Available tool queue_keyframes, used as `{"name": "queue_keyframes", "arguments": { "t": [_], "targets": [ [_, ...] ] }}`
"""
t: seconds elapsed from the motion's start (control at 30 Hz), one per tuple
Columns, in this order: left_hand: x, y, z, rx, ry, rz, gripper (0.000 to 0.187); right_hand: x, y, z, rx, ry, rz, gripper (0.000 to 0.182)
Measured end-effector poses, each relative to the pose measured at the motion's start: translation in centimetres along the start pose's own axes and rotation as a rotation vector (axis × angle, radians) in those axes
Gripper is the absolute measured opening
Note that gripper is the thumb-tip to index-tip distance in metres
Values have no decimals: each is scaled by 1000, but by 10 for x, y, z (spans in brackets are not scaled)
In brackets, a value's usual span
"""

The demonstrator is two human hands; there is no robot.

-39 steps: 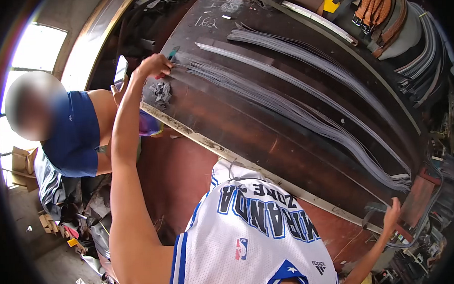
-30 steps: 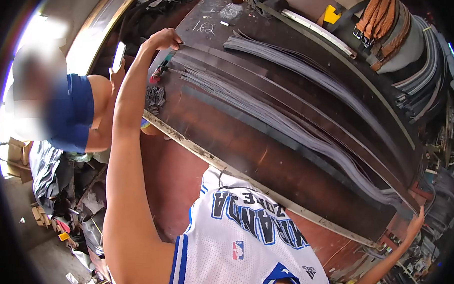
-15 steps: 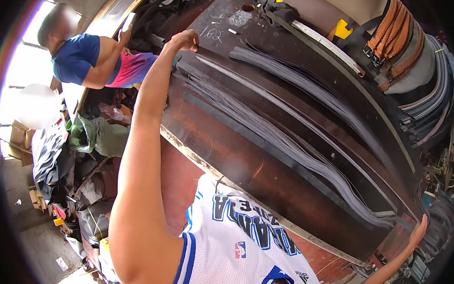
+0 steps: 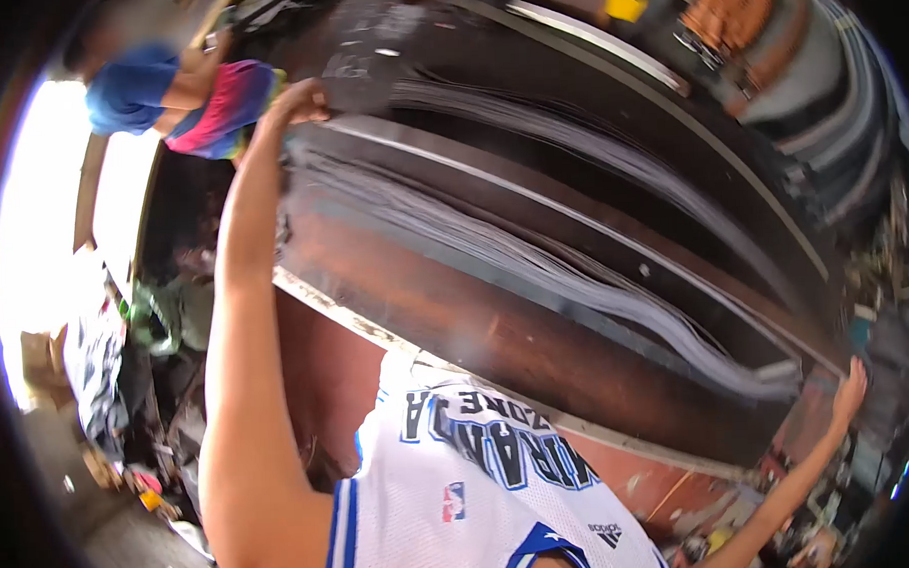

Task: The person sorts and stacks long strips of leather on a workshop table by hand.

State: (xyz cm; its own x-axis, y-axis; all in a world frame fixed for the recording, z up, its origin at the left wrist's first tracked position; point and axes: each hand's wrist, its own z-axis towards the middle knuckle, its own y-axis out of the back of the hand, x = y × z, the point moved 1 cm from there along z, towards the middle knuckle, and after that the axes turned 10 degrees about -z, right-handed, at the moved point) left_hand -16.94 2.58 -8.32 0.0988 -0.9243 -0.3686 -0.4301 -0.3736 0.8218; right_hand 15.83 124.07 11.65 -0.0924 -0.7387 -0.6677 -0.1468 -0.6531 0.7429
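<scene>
A long, dark, straight strip (image 4: 572, 212) with a pale lower edge runs across the dark worktable between my hands. My left hand (image 4: 300, 101) is curled closed at its far left end. At the opposite end my right hand (image 4: 851, 390) meets the strip; its fingers are small and blurred but appear to pinch it. Below the strip lies a bundle of thin grey strips (image 4: 534, 268), wavy towards the right. A second grey bundle (image 4: 579, 129) curves along the table above it.
The worktable's pale, worn edge (image 4: 361, 317) runs in front of my body. A person in a blue shirt (image 4: 132, 90) stands at the upper left. Brown braided belts (image 4: 728, 19) hang at the upper right. A pale bar (image 4: 596, 44) lies on the back of the table. Piled material (image 4: 96, 347) fills the left side.
My view has turned and blurred, so the table and strips appear shifted left. Both hands stay at the ends of the long strip. The other person's lower arm position looks changed.
</scene>
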Motion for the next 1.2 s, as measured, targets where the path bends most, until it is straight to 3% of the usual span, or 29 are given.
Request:
{"name": "queue_keyframes", "arguments": {
  "t": [0.1,0.2,0.3,0.33,0.37,0.43,0.5,0.6,0.63,0.73,0.87,0.97,1.0,1.2],
  "targets": [
    [-5,9,0,-40,1,-55,23,-11,7,-8,1,-16,-57,55],
    [-8,13,-10,-45,-30,-56,23,12,33,-16,110,-63,-107,50],
    [-2,13,-5,-59,-55,-55,23,21,16,-9,34,-39,-158,43],
    [4,16,-3,-58,-70,-54,22,35,21,-9,-36,-20,-102,37],
    [15,15,-1,-78,-85,-31,22,50,41,-5,67,-59,-11,32],
    [20,10,-3,-199,-178,-43,21,50,26,-12,-10,-56,-5,36],
    [101,4,37,-39,-86,-185,22,63,34,-9,-33,-47,-12,38],
    [90,4,22,-75,-62,-226,15,69,18,-7,-110,-31,-29,22],
    [96,6,20,-74,-55,-262,13,76,18,-5,-14,-79,-41,21],
    [119,12,21,-68,-33,-449,9,75,6,-4,-5,-89,-32,21],
    [130,8,22,-113,120,-1016,8,73,-10,-5,-25,-90,-11,18],
    [102,20,8,-86,-3,-357,13,69,-24,-4,-37,-63,-55,15],
    [97,24,3,-106,-9,-264,11,64,-30,-6,-32,-68,-48,15],
    [66,27,-1,-119,31,-139,12,26,-34,-9,-4,-170,-260,19]
  ]
}}
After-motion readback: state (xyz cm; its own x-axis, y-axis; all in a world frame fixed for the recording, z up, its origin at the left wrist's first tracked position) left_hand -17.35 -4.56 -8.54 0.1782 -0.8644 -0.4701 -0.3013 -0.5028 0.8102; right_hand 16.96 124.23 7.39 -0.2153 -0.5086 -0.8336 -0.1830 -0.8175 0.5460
